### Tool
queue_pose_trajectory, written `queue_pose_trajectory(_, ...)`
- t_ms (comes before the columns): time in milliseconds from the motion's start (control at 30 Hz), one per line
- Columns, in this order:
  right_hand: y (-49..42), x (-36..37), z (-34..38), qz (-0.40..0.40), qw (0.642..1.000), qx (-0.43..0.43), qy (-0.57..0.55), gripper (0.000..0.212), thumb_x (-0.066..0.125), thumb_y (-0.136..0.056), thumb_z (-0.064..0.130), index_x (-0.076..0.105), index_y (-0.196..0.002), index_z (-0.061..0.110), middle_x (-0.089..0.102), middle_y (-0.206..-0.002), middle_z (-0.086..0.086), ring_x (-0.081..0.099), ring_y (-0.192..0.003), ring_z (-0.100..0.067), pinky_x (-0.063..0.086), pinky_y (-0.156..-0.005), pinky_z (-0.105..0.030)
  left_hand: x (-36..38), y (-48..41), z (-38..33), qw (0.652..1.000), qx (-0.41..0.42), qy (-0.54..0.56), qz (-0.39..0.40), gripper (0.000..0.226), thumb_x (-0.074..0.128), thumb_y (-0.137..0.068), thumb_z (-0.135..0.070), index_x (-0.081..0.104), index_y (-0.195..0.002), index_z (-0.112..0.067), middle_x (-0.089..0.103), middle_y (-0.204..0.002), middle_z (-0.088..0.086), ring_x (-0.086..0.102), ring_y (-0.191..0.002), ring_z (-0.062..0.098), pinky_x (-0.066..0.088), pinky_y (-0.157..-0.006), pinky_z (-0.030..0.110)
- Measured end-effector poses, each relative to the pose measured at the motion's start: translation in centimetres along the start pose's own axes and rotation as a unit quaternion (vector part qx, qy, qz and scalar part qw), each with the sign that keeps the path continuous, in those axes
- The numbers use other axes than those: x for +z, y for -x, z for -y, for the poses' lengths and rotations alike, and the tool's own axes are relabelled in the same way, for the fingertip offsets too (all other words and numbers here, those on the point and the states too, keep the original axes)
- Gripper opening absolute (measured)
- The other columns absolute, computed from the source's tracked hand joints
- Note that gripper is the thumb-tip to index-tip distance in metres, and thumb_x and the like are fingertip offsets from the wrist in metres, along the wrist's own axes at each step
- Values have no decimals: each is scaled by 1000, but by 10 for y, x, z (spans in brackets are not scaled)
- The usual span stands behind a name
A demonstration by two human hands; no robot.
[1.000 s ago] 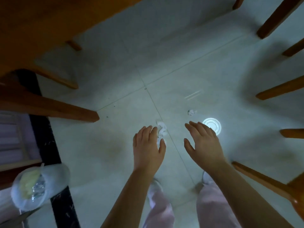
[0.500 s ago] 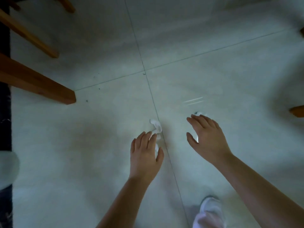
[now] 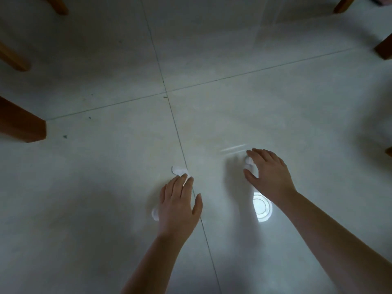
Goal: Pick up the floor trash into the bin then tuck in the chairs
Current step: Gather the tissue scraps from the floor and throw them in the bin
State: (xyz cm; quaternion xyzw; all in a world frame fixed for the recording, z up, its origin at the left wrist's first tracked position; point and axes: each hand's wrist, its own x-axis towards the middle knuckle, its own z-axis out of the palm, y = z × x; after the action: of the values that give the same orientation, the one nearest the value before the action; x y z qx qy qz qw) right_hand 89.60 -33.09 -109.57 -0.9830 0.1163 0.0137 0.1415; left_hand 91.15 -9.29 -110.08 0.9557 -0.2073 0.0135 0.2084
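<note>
A crumpled white tissue (image 3: pixel 178 170) lies on the pale tiled floor beside a grout line. My left hand (image 3: pixel 179 203) hovers flat over it, fingers apart, fingertips at its near edge; another white scrap (image 3: pixel 154 213) peeks out by the hand's left side. A smaller white paper scrap (image 3: pixel 248 161) lies further right. My right hand (image 3: pixel 268 171) curves over it, fingers and thumb on either side, not closed. The bin is out of view.
Wooden chair and table legs stand around the edge: a thick leg (image 3: pixel 23 124) at left, thinner ones (image 3: pixel 12 58) at upper left, others (image 3: pixel 384 47) at upper right. A bright round light reflection (image 3: pixel 262 207) shines on the floor under my right wrist.
The view has dropped closer to the floor. Both hands have reached down and forward: the left onto the tissue, the right over the small scrap.
</note>
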Motion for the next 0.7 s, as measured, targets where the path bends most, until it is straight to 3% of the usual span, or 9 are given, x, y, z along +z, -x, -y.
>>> queue_pose_trajectory(133, -19, 23, -9, 26, 999, 31, -11, 54, 62, -83, 24, 46, -134, 12, 47, -138, -8, 37, -129, -28, 30, -102, -40, 16, 9, 16, 1000, -22, 5, -21, 45, 46, -77, -32, 66, -104, -2, 67, -108, 15, 55, -103, 28, 43, -89, 39)
queue_pose_trajectory(400, -13, 57, -21, 36, 996, 68, -51, 50, 62, -82, 25, 50, -130, 14, 48, -136, -7, 38, -125, -30, 42, -91, -43, 24, 15, 32, 996, -85, -19, 36, 48, 45, -76, -36, 66, -104, -4, 67, -107, 15, 64, -96, 34, 50, -82, 44)
queue_pose_trajectory(567, -7, 70, -19, -36, 995, 61, -69, 39, 68, -76, 20, 61, -115, 13, 58, -119, -7, 48, -110, -34, 49, -77, -41, 34, 16, 30, 996, -72, -26, 51, 43, 45, -75, -36, 57, -106, -9, 67, -104, 14, 64, -93, 33, 52, -79, 42)
queue_pose_trajectory(700, -1, 79, -17, -69, 994, 29, -83, 35, 73, -68, 11, 66, -102, 12, 62, -104, -9, 53, -95, -35, 50, -66, -36, 42, 16, 28, 993, -77, -38, 82, 43, 51, -75, -34, 64, -103, -4, 67, -101, 15, 65, -91, 34, 54, -76, 43)
